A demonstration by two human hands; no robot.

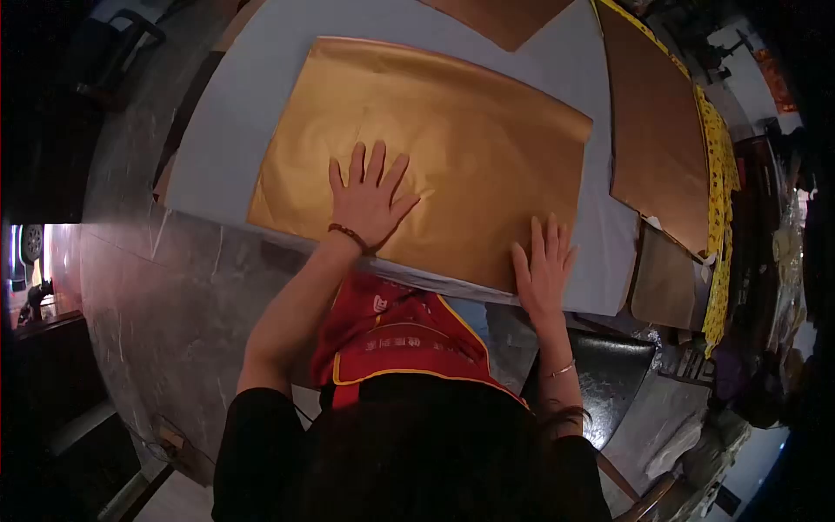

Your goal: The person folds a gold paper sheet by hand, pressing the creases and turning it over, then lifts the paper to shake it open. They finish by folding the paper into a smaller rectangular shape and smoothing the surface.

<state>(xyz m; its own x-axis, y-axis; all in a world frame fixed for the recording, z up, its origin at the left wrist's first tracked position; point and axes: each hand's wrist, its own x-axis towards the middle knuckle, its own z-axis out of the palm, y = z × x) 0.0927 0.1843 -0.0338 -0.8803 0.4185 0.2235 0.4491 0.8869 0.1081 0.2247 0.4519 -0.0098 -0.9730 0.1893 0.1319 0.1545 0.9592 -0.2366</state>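
A large sheet of gold-coloured paper (452, 165) lies on a pale grey table surface (217, 157), its far edge slightly curled. My left hand (370, 200) rests flat on the sheet left of its middle, fingers spread, with small creases around it. Near the sheet's right front corner, my right hand (544, 268) lies flat with its fingers stretched out, partly over the sheet's edge. Neither hand grips anything. Along the front, the sheet reaches the table's near edge.
Brown cardboard (657, 130) lies on the right of the table, beside a yellow patterned cloth (718, 217). Another brown piece (513, 17) sits at the far edge. A black stool (600, 374) stands below on the right. My red apron (400, 339) touches the near side.
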